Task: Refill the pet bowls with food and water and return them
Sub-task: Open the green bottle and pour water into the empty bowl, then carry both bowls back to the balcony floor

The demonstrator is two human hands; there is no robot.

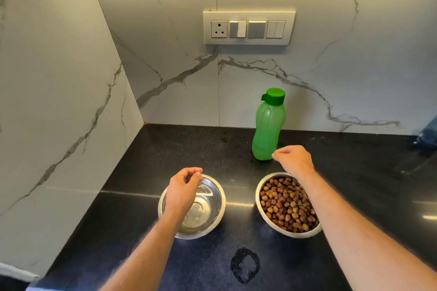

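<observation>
Two steel pet bowls stand side by side on the black counter (132, 220). The left bowl (214, 208) holds clear water. The right bowl (264, 217) is full of brown kibble (283, 205). My left hand (183, 186) hovers over the water bowl with loosely curled fingers near its far rim, and it holds nothing that I can see. My right hand (294, 159) is past the kibble bowl's far rim, fingers loosely curled and empty, close to the base of an upright green bottle (268, 125) with its cap on.
Marble walls meet in a corner at the back left. A switch panel (248, 27) sits on the back wall above the bottle. A wet ring mark (244, 264) lies on the counter in front of the bowls.
</observation>
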